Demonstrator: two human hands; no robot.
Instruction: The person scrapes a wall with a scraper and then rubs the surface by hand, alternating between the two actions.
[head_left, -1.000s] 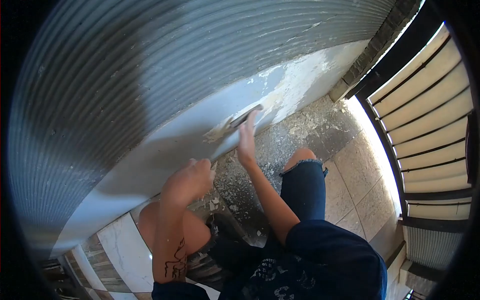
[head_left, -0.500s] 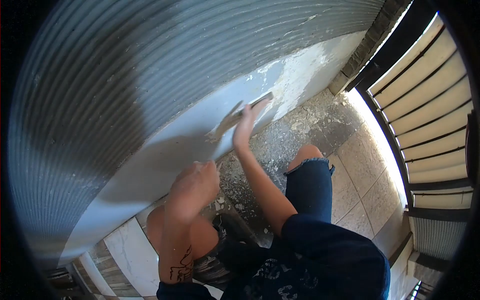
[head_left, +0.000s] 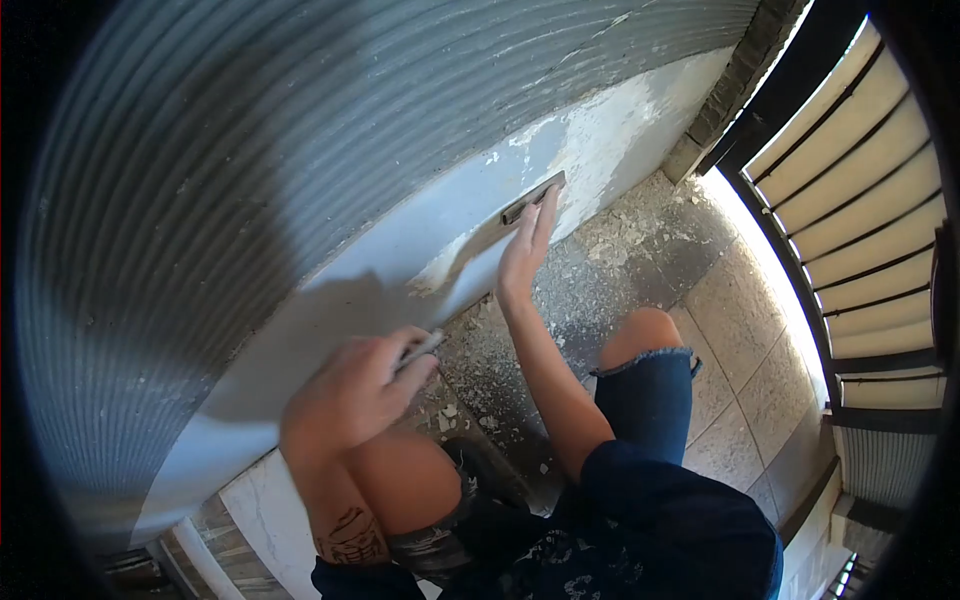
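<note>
My right hand (head_left: 528, 248) reaches out to the low wall band, its long fingers laid along a flat grey scraper-like strip (head_left: 553, 184). That strip lies against the wall at the border between smooth grey paint (head_left: 400, 250) and a flaked whitish patch (head_left: 600, 140). Closer to me, my left hand (head_left: 355, 385) is closed, slightly blurred. Between its thumb and fingers sits a small pale-grey piece (head_left: 424, 346), its kind unclear. The left hand is beside the lower wall, apart from the right one.
Ribbed grey cladding (head_left: 330, 130) covers the wall above the smooth band. Paint chips and dust (head_left: 600, 270) litter the floor tiles along its foot. My bent knees (head_left: 640, 340) are close to the wall. A dark barred gate (head_left: 850, 200) stands at the right.
My right hand and the strip have shifted a little up and right in view. My left hand has moved left and turned, so the pale-grey piece now shows.
</note>
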